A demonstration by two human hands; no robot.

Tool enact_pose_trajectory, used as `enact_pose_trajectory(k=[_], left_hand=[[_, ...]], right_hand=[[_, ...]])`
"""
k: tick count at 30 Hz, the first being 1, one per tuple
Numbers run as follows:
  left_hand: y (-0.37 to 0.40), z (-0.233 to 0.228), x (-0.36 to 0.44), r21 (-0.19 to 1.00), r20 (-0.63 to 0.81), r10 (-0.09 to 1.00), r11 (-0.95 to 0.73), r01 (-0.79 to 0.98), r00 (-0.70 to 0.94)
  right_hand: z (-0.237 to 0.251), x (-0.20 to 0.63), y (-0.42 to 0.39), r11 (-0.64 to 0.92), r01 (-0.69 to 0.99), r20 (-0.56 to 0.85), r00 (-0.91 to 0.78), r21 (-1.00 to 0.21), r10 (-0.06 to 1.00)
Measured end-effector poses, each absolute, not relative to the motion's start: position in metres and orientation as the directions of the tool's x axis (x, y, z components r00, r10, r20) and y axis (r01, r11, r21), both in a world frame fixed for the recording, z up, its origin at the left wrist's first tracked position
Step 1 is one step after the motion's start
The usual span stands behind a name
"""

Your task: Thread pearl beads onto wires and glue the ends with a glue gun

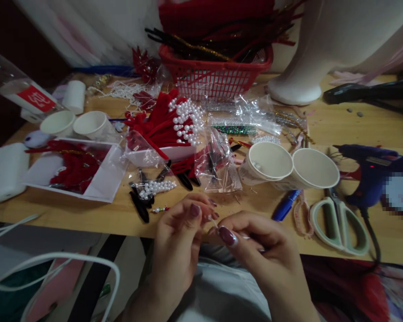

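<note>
My left hand (179, 243) and my right hand (260, 248) meet at the table's front edge, fingertips pinched together. Between them runs a thin pin or wire (214, 221) with a small pale bead on it; which hand carries it I cannot tell exactly, both pinch it. Just beyond my left hand lie a short beaded pin (160, 209) and a bag of pearl beads with black clips (152, 188). Red stems tipped with white pearls (174, 123) sit in a clear tray behind.
Two paper cups (270, 163) (314, 170) stand right of centre, scissors (339, 221) and a blue glue gun (372, 174) at right. A red basket (215, 74), white mannequin base (297, 87), tray of red pieces (74, 167) and white cables (53, 264) surround the wooden table (94, 214).
</note>
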State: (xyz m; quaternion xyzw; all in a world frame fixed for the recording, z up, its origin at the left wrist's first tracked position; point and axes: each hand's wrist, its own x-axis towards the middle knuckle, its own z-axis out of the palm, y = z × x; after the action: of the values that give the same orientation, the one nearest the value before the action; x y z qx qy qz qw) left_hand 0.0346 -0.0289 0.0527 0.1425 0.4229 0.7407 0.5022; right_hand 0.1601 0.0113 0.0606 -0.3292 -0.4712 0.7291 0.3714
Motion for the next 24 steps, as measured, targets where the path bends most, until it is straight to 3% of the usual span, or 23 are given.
enact_pose_trajectory(k=[3, 8, 14, 24], left_hand=[[-0.031, 0.047, 0.031, 0.752, -0.234, 0.856, -0.141, -0.644, -0.461], [-0.041, 0.039, 0.038, 0.875, -0.179, 0.874, -0.068, -0.478, -0.452], [-0.034, 0.041, 0.052, 0.915, -0.023, 0.939, -0.118, -0.386, -0.342], [-0.031, 0.041, 0.062, 0.886, -0.115, 0.928, -0.066, -0.459, -0.354]], right_hand=[[0.053, 0.160, 0.011, -0.169, -0.262, -0.048, -0.413, -0.950, 0.910], [0.046, 0.152, 0.016, 0.030, -0.302, 0.110, -0.253, -0.953, 0.961], [0.041, 0.150, 0.013, -0.074, -0.420, 0.043, -0.261, -0.904, 0.964], [0.041, 0.153, 0.014, -0.182, -0.483, -0.044, -0.284, -0.856, 0.958]])
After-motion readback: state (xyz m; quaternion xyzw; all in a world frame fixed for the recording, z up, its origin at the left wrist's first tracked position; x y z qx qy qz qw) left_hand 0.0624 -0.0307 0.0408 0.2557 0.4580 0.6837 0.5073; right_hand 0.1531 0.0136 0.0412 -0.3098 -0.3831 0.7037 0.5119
